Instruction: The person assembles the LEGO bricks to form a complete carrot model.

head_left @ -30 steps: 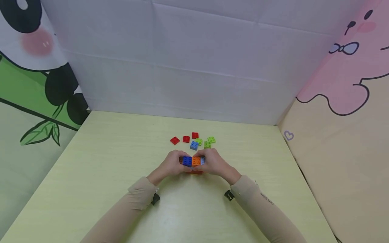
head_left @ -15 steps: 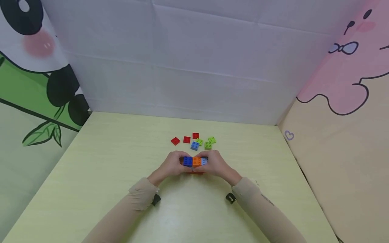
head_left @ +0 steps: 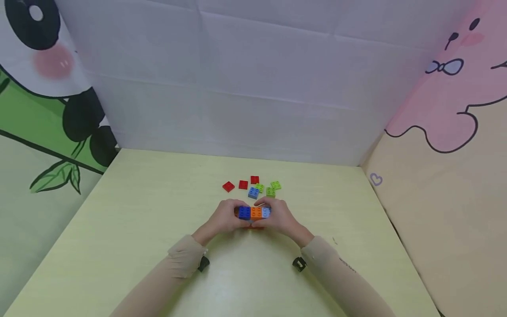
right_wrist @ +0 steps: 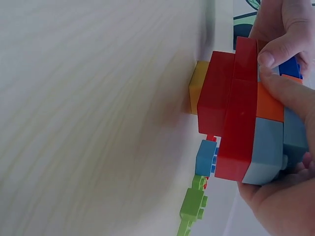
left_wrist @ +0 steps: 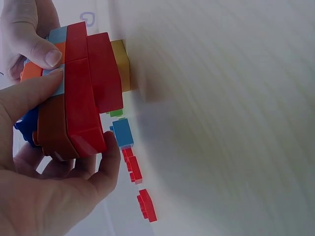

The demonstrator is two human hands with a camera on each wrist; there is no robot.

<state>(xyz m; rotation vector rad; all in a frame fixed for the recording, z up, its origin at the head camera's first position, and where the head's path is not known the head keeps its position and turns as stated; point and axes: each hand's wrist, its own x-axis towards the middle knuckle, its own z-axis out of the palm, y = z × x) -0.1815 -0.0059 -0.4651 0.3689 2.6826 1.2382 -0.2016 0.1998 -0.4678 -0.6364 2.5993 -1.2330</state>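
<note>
Between both hands stands a stack of toy building blocks [head_left: 256, 213]. Its top row is dark blue, orange and light blue. Lower down are a brown block [left_wrist: 53, 125], red blocks [left_wrist: 81, 93] and a yellow block [left_wrist: 120, 64] at the base, close over the tabletop. My left hand [head_left: 226, 216] grips the stack's left end, thumb on the near side and fingers around the far side. From the right, my right hand [head_left: 281, 219] holds the other end, its thumb pressing near the left thumb. A pale blue block [right_wrist: 266, 152] shows at that end.
Beyond the hands, loose blocks lie on the table [head_left: 158, 198]: red ones [head_left: 228, 186] to the left, a blue one [head_left: 253, 193] in the middle, and green ones [head_left: 275, 185] to the right. A pale cloth wall [head_left: 237, 88] closes off the back.
The right hand has shifted slightly right along the stack, showing more of the light blue top block. The left hand keeps its grip. The head view has tilted a little.
</note>
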